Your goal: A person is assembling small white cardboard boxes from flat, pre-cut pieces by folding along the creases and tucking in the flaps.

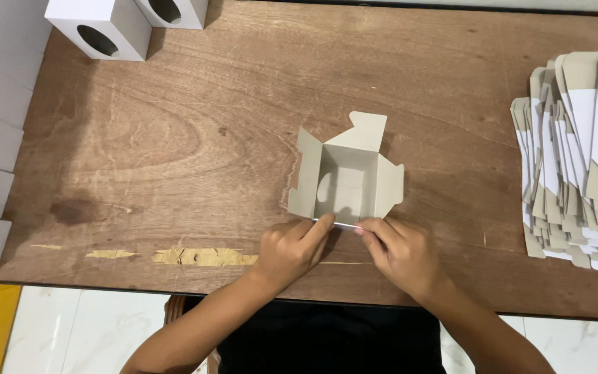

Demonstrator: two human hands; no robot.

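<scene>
Both hands, left hand (pixel 291 248) and right hand (pixel 397 251), pinch the near flap of the open box (pixel 346 179). Risk: uneven pull creases the flap or skews the box on the surface (pixel 174 138).

Flat carton stack (pixel 579 159) — two finished boxes (pixel 102 28)

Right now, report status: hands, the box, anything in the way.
Left hand and right hand both pinching near flap of open grey carton. Carton upright on wooden table, flaps splayed. Flat blanks stack far right, apart.
</scene>
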